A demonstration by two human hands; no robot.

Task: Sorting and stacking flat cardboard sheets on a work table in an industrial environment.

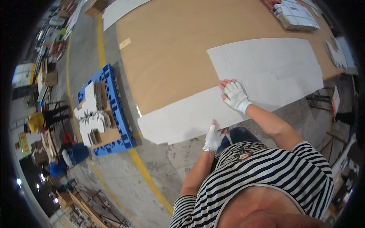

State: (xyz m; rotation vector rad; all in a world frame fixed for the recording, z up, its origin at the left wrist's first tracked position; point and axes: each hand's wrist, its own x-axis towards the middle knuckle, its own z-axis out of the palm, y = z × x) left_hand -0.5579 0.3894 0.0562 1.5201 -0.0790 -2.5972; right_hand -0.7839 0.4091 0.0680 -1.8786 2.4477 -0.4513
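A large white cardboard sheet (182,119) with an angular outline lies across the near side of a brown-covered table (163,68). My right hand (235,95), in a white glove with bare fingertips, rests flat on the sheet, fingers stretched out. At the sheet's near edge is my left hand (213,138), gloved the same way. Its thumb lies over the edge and its fingertips show just below it, so the edge sits between them. The sheet's wider part reaches far to the right.
On the floor at left, a blue pallet (123,129) carries stacked white cardboard cutouts (93,121). A plastic-wrapped bundle (294,15) lies at the table's far right, above a white cut piece (335,53). Yellow lines (148,178) mark the floor. A person in yellow (37,121) is at far left.
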